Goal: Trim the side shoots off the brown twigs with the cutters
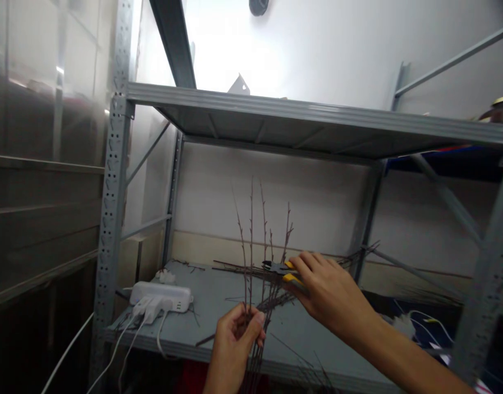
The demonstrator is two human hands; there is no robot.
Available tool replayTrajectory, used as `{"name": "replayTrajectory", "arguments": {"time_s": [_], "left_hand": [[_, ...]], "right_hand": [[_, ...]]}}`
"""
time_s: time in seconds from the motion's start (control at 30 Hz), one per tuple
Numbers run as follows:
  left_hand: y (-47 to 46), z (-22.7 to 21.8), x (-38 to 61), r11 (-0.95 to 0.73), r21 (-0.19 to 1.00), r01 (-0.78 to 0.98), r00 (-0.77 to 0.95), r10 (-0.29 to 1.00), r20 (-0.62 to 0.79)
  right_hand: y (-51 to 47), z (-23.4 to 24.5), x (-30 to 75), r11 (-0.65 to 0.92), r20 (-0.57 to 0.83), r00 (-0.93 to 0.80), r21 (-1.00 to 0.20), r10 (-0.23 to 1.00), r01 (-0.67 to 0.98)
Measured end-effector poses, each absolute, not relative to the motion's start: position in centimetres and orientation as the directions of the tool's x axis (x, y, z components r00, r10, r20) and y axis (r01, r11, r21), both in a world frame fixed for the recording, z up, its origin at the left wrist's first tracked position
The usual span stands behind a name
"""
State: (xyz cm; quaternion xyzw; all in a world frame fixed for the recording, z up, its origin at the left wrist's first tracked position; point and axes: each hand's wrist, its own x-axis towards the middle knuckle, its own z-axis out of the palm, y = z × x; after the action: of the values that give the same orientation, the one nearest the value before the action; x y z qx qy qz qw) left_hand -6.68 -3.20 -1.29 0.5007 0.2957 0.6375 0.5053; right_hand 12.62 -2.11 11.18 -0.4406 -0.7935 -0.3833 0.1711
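Note:
My left hand (237,334) is closed around a bunch of thin dark twigs (250,246), which stand roughly upright with small buds along them. In my right hand (323,284) are pliers (278,268) with yellow-and-grey handles, probably cutting pliers by their short jaws. The jaws point left and lie close to the upper part of the twigs; whether they touch one I cannot tell. More cut-looking dark twigs (230,267) lie on the shelf behind, partly hidden by the bunch and my right hand.
A grey metal shelf board (218,312) lies before me, with another shelf (276,104) overhead. On the left sits a white power strip (180,298) with plugs and cables hanging over the edge. A perforated upright post (112,191) stands at the left.

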Motion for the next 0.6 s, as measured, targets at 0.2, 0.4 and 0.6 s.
{"name": "replayTrajectory", "arguments": {"time_s": [0.2, 0.4, 0.6], "left_hand": [[-3.2, -1.7, -6.7, -0.354, 0.89, -0.287, -0.052, 0.934, 0.354], [-2.3, -2.6, -6.9, -0.397, 0.876, -0.274, -0.108, 0.918, 0.382], [-1.1, -4.0, -7.0, -0.359, 0.873, -0.329, -0.12, 0.933, 0.338]], "right_hand": [[-2.9, 12.9, 12.3, 0.27, 0.523, -0.604, 0.578, 0.601, 0.77], [-2.0, 13.1, 12.3, 0.305, 0.449, -0.574, 0.538, 0.685, 0.785], [-0.7, 13.5, 12.6, 0.337, 0.529, -0.37, 0.161, 0.764, 0.927]]}}
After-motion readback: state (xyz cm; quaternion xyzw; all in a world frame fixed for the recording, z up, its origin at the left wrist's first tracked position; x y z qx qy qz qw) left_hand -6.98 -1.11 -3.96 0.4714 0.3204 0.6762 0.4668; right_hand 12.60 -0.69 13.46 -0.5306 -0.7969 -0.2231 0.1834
